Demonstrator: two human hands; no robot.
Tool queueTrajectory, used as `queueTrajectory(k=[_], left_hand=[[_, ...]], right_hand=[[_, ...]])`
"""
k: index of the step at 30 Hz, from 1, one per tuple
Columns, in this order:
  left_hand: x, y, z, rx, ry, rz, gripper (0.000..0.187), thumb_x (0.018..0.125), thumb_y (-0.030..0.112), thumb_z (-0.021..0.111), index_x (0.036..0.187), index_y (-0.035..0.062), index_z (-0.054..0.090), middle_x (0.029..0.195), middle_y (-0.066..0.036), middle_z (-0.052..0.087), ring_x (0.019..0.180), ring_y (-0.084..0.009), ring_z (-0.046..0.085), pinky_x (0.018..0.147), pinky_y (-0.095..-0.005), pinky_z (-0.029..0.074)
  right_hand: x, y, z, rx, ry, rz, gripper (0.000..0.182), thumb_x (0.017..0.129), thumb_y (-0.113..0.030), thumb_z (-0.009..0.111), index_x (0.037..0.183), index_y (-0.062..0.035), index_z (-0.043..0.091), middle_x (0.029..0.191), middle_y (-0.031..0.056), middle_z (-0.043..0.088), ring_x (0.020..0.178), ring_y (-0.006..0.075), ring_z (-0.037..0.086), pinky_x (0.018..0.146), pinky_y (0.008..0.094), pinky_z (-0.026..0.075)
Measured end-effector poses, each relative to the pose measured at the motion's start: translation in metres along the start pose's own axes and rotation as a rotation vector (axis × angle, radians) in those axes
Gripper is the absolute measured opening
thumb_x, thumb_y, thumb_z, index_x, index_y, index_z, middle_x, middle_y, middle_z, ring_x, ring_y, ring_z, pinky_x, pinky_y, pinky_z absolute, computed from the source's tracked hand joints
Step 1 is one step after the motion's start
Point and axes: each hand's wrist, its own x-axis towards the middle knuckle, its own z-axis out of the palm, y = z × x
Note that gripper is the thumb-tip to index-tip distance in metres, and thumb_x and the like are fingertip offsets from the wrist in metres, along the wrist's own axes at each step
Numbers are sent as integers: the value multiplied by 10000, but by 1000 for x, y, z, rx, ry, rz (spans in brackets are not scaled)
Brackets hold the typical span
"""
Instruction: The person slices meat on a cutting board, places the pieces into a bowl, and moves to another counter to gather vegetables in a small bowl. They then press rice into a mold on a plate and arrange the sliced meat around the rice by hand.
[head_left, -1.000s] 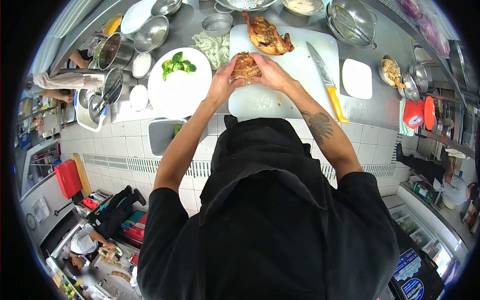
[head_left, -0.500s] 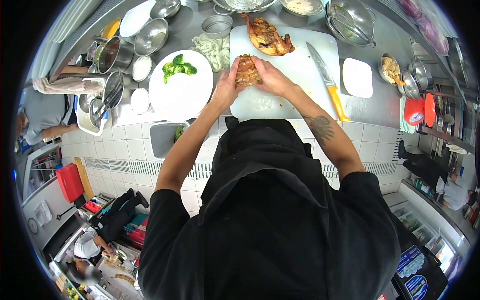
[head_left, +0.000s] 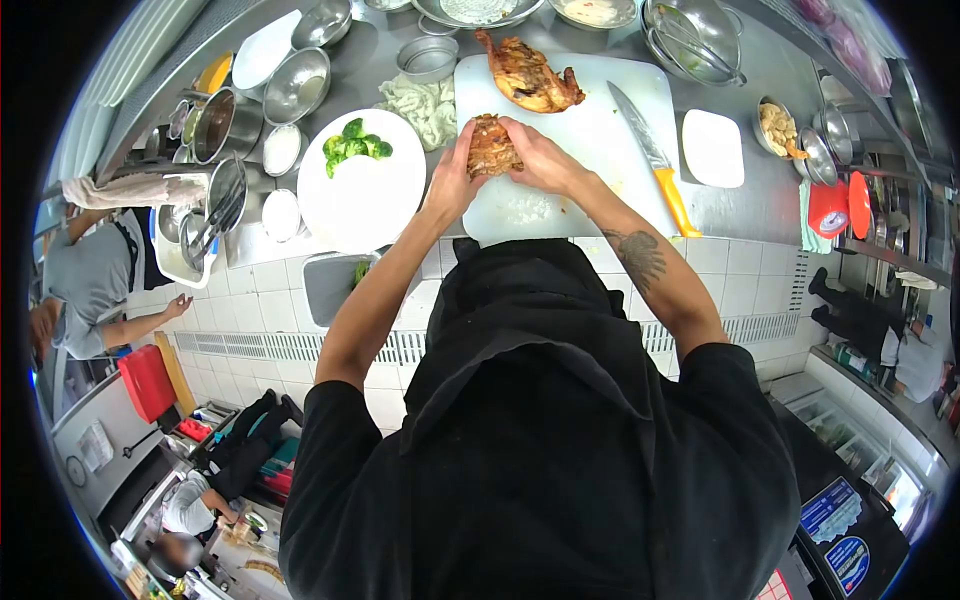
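Both my hands are wrapped round a piece of browned meat [head_left: 491, 146] over the left part of a white cutting board [head_left: 600, 180]. My left hand [head_left: 455, 180] presses its left side and my right hand [head_left: 542, 160] its right side. Behind them on the board lies half a roasted bird [head_left: 532, 78]. A knife [head_left: 643, 130] with a yellow handle rests along the board's right side, its handle reaching over the front edge. On the left, a white plate [head_left: 362, 205] carries broccoli [head_left: 353, 146] near its back. A crumpled cloth [head_left: 418, 108] is between plate and board.
A square white dish [head_left: 713, 149] is right of the board. Metal bowls [head_left: 297, 86] stand at the back and left, one with a strainer [head_left: 690, 40] at the back right. A red scale [head_left: 828, 211] is far right. Co-workers [head_left: 95, 270] stand left, lower left and right.
My hands keep hold of the meat with little movement. The co-worker at the left has shifted, with one arm now reaching out further. The view has moved slightly.
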Motion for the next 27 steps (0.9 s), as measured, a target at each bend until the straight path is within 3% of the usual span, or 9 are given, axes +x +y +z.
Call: queueTrajectory(k=[5,7,10,12,14,15,16,21,27], left_hand=[[-5,5,-4,-8,5,40,984,747,15,805,1541,143,239,1323,-266,559,1165,-435,594,953,-471,525],[-7,14,-5,-20,16,106,1030,744,-8,792,1561,205,203,1178,-276,598,1064,-462,616,895,-493,532],[0,44,-2,-4,-38,139,1036,745,-22,788,1565,212,198,1151,-269,613,1041,-449,631,864,-490,543],[12,81,9,-32,-99,121,1045,744,-28,784,1568,220,191,1134,-271,619,1024,-436,639,840,-494,547],[36,118,26,-58,-133,230,1041,730,-17,796,1558,208,207,1055,-281,643,968,-454,651,825,-498,550],[49,143,37,-29,-219,181,1007,731,-18,798,1544,186,239,1151,-249,643,1043,-423,647,875,-464,548],[62,165,50,4,-298,122,975,732,-19,801,1529,164,271,1246,-217,644,1119,-392,644,925,-431,547],[128,236,145,-57,-431,109,974,678,42,840,1497,117,319,1214,-213,661,1104,-387,651,922,-419,543],[169,253,232,-125,-480,20,991,618,107,877,1473,85,376,1212,-174,670,1104,-341,658,938,-397,528]], right_hand=[[-7,-11,-5,-2,18,21,837,768,-55,757,1443,-15,263,1300,330,506,1155,476,560,984,478,479],[-15,-21,-13,34,72,10,816,762,-48,747,1434,-12,286,1291,318,514,1171,463,553,991,467,479],[-40,-18,-29,12,162,-16,799,757,-48,738,1428,-9,304,1284,308,520,1189,455,542,1003,458,474],[-70,-25,-69,28,189,70,795,759,-52,734,1423,-8,300,1281,311,520,1184,464,539,990,465,475],[-96,-19,-98,66,189,146,784,761,-59,730,1413,-9,297,1274,316,519,1169,471,545,970,476,475],[-109,-11,-116,96,232,167,797,744,-42,736,1407,-19,294,1218,308,560,1119,464,578,930,475,491],[-122,-13,-143,169,114,423,812,724,-39,756,1398,-34,304,1159,279,608,1072,435,618,906,457,511],[-182,88,-218,141,120,422,840,684,-65,811,1371,-50,327,1143,225,640,1059,379,650,900,430,520],[-204,184,-256,245,-74,451,805,641,-58,835,1309,-2,388,1138,199,619,1066,317,626,932,375,500]])
